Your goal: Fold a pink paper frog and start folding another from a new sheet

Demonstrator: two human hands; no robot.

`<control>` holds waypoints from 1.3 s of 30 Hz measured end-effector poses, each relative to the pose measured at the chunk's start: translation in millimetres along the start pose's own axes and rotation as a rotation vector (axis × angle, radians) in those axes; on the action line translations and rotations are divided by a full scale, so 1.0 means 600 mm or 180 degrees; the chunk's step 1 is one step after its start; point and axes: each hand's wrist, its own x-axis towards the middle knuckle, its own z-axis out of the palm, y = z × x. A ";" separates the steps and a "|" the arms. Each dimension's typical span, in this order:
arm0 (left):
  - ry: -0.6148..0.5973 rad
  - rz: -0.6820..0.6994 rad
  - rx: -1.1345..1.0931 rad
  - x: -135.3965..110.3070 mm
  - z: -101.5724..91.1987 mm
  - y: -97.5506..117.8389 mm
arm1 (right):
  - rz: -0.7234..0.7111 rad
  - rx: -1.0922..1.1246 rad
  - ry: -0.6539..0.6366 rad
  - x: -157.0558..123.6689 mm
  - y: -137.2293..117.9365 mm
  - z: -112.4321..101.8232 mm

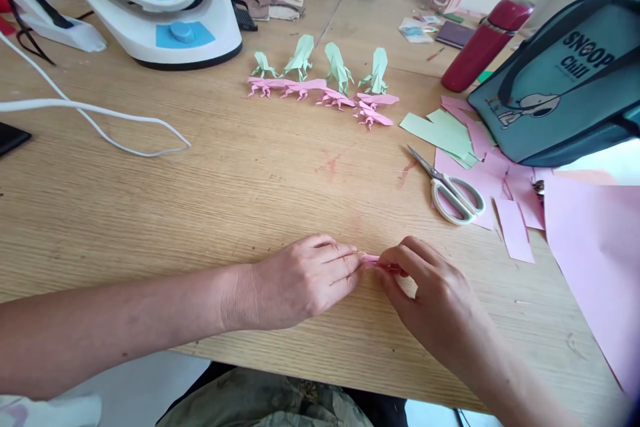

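Observation:
Near the table's front edge, a small folded piece of pink paper (370,259) is held between both hands. My left hand (313,278) is closed over its left end, fingers together and pointing right. With thumb and fingertips, my right hand (433,287) pinches its right part. Most of the paper is hidden by the fingers. Farther back stand several folded green paper figures (339,67), with several folded pink paper figures (335,98) in a row before them. To the right of the hands lie scissors (453,193) with pale handles, blades slightly apart.
Pink paper pieces (514,230) and green strips (443,133) lie around the scissors. A large pink sheet (595,247) hangs at the right. Behind are a teal bag (555,100) and a red bottle (487,43). A white fan (150,7) and a white cable (125,118) occupy the left.

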 end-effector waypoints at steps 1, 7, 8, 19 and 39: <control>0.0000 -0.0024 -0.0024 0.001 0.000 0.000 | 0.0017 0.0044 0.0012 -0.001 0.000 0.001; -0.0097 -0.0165 -0.0199 0.003 -0.003 0.001 | -0.0232 0.0071 0.0263 -0.008 -0.008 0.008; -0.0105 -0.0165 -0.0222 0.003 -0.003 0.001 | -0.0351 -0.0009 0.0299 -0.010 -0.009 0.009; -0.0072 -0.0146 -0.0108 0.004 -0.005 0.001 | -0.1170 -0.0910 0.0181 -0.042 -0.010 0.022; -0.0155 -0.0193 -0.0167 0.008 -0.008 0.006 | -0.1088 -0.0707 0.0360 -0.058 -0.025 0.030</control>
